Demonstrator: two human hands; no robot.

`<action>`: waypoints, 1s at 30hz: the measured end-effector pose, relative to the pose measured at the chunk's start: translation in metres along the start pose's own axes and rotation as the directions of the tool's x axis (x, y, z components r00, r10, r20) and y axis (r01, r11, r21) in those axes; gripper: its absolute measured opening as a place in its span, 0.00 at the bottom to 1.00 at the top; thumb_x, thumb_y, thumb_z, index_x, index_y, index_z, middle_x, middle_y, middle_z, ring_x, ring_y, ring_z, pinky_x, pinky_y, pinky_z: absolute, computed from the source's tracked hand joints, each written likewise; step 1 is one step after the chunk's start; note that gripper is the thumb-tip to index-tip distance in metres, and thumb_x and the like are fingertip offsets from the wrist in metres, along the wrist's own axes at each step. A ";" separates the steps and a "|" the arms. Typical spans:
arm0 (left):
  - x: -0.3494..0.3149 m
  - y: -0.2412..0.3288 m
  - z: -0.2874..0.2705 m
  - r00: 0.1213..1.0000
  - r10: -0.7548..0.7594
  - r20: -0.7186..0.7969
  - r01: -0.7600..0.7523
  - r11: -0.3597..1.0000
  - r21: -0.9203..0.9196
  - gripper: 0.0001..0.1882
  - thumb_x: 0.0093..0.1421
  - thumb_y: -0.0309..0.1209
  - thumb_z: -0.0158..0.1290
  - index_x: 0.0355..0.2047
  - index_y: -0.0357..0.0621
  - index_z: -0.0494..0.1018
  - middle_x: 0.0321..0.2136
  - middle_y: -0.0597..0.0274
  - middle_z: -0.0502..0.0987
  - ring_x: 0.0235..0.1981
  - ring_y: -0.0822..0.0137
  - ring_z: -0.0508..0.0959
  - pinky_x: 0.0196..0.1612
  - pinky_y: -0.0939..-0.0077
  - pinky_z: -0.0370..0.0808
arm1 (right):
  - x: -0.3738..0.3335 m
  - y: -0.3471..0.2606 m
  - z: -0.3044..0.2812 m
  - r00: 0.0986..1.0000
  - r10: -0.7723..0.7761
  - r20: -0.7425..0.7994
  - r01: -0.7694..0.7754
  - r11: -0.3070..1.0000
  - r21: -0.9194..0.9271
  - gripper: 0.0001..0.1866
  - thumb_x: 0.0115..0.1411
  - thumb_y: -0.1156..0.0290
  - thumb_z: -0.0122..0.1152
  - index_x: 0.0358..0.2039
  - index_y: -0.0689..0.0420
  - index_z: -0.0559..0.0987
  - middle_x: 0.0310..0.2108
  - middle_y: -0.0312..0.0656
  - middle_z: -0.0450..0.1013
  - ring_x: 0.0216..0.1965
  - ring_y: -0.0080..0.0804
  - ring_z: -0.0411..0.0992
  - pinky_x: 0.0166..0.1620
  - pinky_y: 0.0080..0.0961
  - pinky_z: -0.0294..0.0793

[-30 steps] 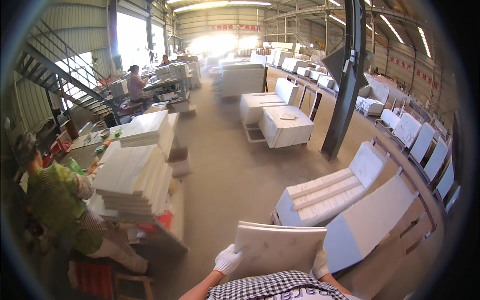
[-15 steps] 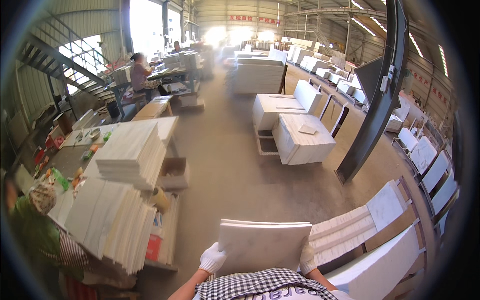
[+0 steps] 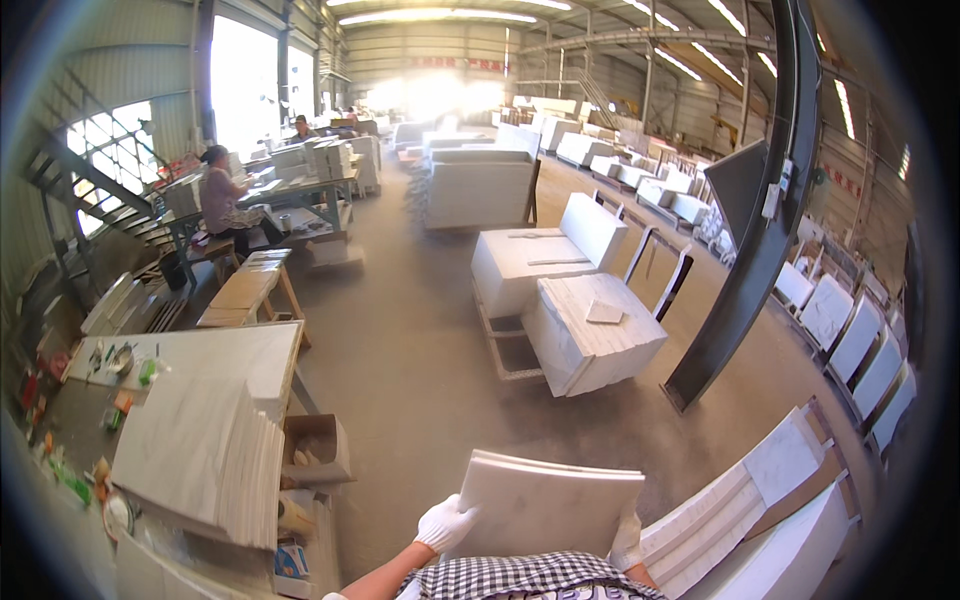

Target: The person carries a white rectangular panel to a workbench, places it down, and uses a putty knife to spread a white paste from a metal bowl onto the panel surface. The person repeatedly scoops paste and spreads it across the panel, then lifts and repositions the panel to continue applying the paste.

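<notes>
Two pale stone slabs (image 3: 545, 515), pressed face to face, stand on edge in front of my checked apron (image 3: 530, 578). My left hand (image 3: 446, 524), in a white knitted glove, is closed on their left edge. On the right edge my right hand (image 3: 627, 545), gloved the same way, grips them too, its fingers partly behind the stone. The slabs' lower edge is hidden by the apron. Just right of my right hand lies a row of stacked white slabs (image 3: 715, 510) on a rack.
At left a workbench (image 3: 230, 345) carries stacked slabs (image 3: 190, 455), with a cardboard box (image 3: 318, 447) beside it. Ahead stands a pallet of stone blocks (image 3: 590, 335). A dark steel column (image 3: 735, 270) rises at right. A seated person (image 3: 222, 200) works at a far-left table.
My view has turned and shifted, so the benches and pallet sit differently. The slabs now tilt slightly down to the right, still between both hands. The near-left person has left the view.
</notes>
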State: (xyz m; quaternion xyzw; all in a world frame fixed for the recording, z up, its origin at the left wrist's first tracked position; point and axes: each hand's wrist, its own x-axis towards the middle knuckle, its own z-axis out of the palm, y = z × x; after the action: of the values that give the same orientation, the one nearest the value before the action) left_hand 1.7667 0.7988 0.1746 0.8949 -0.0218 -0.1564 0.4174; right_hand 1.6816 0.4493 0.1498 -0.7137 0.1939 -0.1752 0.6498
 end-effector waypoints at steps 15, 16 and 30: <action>0.286 -0.016 -0.106 0.973 -0.109 -0.202 0.095 0.993 -0.074 0.31 0.61 0.61 0.50 0.49 0.50 0.81 0.45 0.46 0.84 0.49 0.41 0.82 0.52 0.54 0.77 | 0.308 0.014 0.207 0.984 -0.014 0.177 0.003 0.998 0.065 0.29 0.77 0.46 0.47 0.53 0.63 0.79 0.45 0.35 0.79 0.45 0.22 0.74 0.49 0.25 0.75; 0.296 -0.018 -0.115 0.959 -0.120 -0.256 0.103 0.992 -0.079 0.31 0.61 0.61 0.50 0.49 0.50 0.81 0.45 0.46 0.84 0.49 0.41 0.82 0.51 0.54 0.77 | 0.330 0.009 0.226 0.977 -0.029 0.210 0.015 0.998 0.067 0.28 0.78 0.48 0.48 0.53 0.63 0.80 0.45 0.35 0.79 0.45 0.23 0.74 0.49 0.25 0.75; 0.444 -0.109 -0.254 0.831 -0.303 -0.466 0.178 0.940 -0.292 0.36 0.60 0.68 0.54 0.47 0.48 0.82 0.42 0.49 0.85 0.46 0.42 0.83 0.46 0.55 0.78 | 0.520 0.019 0.516 0.853 -0.100 0.511 0.199 0.970 -0.142 0.39 0.76 0.36 0.38 0.50 0.64 0.79 0.41 0.51 0.81 0.42 0.38 0.78 0.46 0.36 0.76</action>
State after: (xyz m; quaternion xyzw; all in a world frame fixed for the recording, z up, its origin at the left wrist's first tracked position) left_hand 2.2546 0.9824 0.1292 0.8436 0.2203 0.0299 0.4887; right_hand 2.3887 0.6291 0.0815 -0.8061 -0.0217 -0.0151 0.5912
